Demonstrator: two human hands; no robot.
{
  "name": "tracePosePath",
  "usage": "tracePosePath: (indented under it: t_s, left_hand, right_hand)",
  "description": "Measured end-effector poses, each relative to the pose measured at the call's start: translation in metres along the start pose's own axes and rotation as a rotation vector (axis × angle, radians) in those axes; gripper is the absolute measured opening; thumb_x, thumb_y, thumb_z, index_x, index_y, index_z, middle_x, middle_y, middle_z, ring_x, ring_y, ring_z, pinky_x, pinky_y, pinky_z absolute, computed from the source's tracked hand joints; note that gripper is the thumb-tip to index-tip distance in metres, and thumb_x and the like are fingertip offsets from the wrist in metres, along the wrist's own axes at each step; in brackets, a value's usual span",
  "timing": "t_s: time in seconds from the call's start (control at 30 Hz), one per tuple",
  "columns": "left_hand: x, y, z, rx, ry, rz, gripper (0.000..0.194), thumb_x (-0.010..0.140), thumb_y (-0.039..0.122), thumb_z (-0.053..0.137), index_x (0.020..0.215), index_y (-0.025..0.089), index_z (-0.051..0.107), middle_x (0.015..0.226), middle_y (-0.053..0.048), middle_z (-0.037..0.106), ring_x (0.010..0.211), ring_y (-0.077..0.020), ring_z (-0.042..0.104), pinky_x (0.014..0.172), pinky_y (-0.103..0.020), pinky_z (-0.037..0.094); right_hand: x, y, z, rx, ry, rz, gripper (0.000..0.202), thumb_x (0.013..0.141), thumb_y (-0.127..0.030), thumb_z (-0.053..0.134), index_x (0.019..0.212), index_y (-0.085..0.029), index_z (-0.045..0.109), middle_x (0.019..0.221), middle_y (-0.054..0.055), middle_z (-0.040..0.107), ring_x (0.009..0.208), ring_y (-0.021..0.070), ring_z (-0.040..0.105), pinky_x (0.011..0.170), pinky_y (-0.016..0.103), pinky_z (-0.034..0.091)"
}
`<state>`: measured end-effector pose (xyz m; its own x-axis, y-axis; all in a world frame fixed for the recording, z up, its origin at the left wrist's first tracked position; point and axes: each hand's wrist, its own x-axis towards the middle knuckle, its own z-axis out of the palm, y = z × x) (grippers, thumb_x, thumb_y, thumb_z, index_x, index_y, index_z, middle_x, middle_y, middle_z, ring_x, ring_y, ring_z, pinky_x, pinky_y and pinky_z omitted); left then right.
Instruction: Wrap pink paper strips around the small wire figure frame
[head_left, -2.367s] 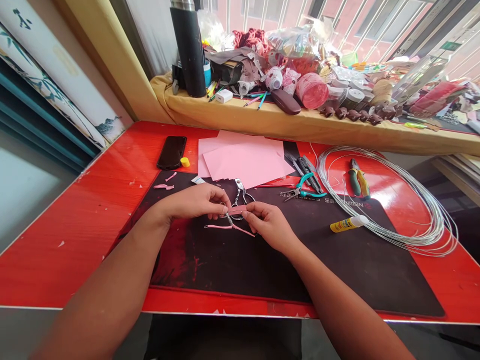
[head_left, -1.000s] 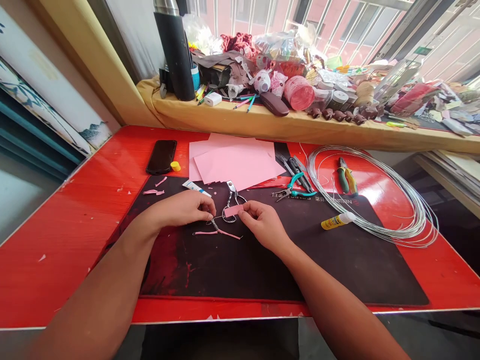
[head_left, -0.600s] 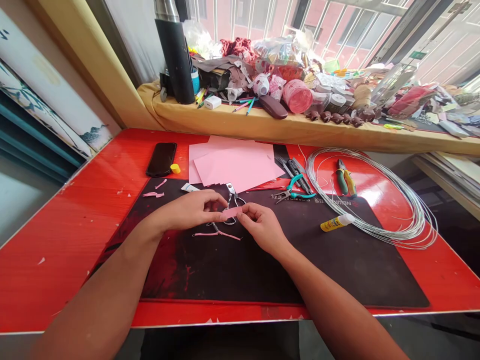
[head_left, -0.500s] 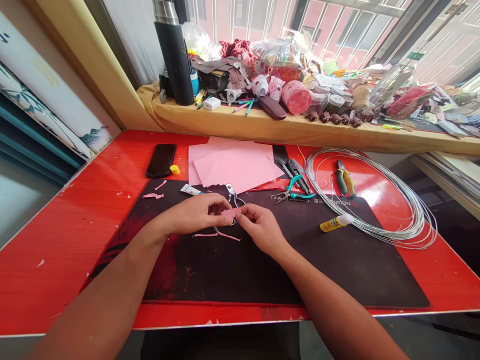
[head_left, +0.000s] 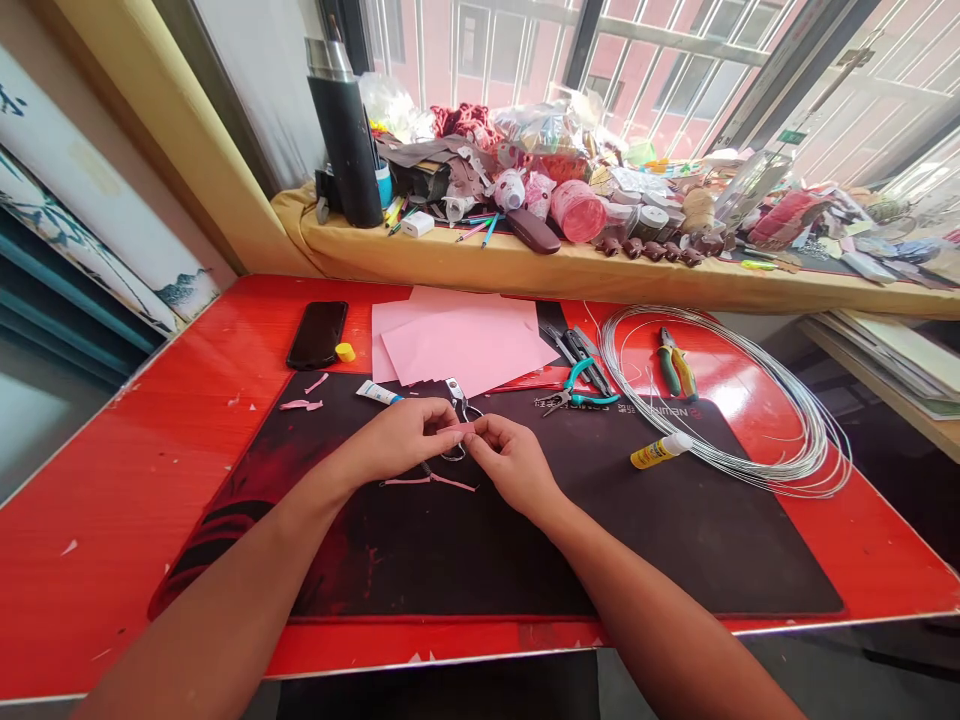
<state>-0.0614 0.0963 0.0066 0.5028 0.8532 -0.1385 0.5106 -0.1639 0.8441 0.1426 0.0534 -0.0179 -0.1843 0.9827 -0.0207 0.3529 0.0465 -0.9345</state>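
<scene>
A small piece of pink paper (head_left: 464, 429) is pinched between my two hands above the black desk mat (head_left: 525, 560). My left hand (head_left: 412, 435) grips its left end between thumb and fingers. At the right end, my right hand (head_left: 510, 455) holds it the same way. Scissors (head_left: 454, 388) lie just beyond and under the hands, their handles partly covered. Below the fingers rests a pink paper-wrapped wire piece (head_left: 429, 480) with a forked shape. A blue and white tube (head_left: 377, 393) lies behind my left hand.
Pink paper sheets (head_left: 465, 340) lie at the back, beside a black phone (head_left: 318, 335) and yellow cap (head_left: 345, 352). Teal pliers (head_left: 574, 392), a glue stick (head_left: 660, 450), a wire coil (head_left: 814, 470) and green-yellow pliers (head_left: 677, 365) are on the right. Pink scraps (head_left: 301, 405) sit left.
The pink paper piece now shows as a narrower sliver between my fingers, which have drawn slightly closer together. The camera view has shifted a little. Both hands keep their hold.
</scene>
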Motion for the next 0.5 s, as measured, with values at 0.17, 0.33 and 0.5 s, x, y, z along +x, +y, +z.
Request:
tracePosePath:
  t_s: [0.17,0.33,0.5]
  left_hand:
    - [0.003,-0.003,0.009,-0.053,0.077,0.008,0.025,0.086,0.046,0.068,0.085,0.021,0.068,0.077,0.0,0.067,0.073,-0.0191,0.06,0.066,-0.03,0.042]
    - [0.005,-0.003,0.006,-0.111,0.099,0.012,0.027,0.083,0.046,0.069,0.083,0.02,0.07,0.075,0.0,0.065,0.072,-0.0186,0.059,0.066,-0.03,0.043]
    - [0.008,-0.012,-0.009,-0.245,0.223,-0.026,0.037,0.079,0.052,0.072,0.093,0.018,0.076,0.079,-0.003,0.072,0.076,-0.0203,0.064,0.072,-0.032,0.047]
  right_hand:
    - [0.002,0.003,0.001,-0.025,0.008,-0.007,0.026,0.094,-0.041,0.062,0.092,-0.017,0.073,0.069,-0.003,0.062,0.061,0.0133,0.047,0.06,0.025,0.035]
    - [0.003,0.005,-0.002,-0.05,0.009,-0.038,0.028,0.096,-0.041,0.061,0.097,-0.017,0.076,0.07,-0.002,0.064,0.062,0.0141,0.05,0.061,0.026,0.038]
    - [0.002,0.005,-0.013,-0.154,0.132,-0.07,0.029,0.1,-0.041,0.059,0.102,-0.018,0.077,0.081,0.002,0.072,0.07,0.0171,0.06,0.064,0.027,0.042]
